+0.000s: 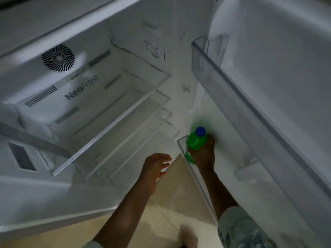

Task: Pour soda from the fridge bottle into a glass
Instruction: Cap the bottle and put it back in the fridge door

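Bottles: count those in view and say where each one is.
1. The green bottle with a blue cap is at the lower door bin, gripped by the right hand. More may be hidden inside that bin.

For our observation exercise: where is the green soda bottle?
Head view, right of centre: the green soda bottle sits at the lower door shelf, gripped by the right hand.

I read "NeoFrost" on my fridge's back panel (81, 90) (the side-wall sticker (155, 51) is too blurred).
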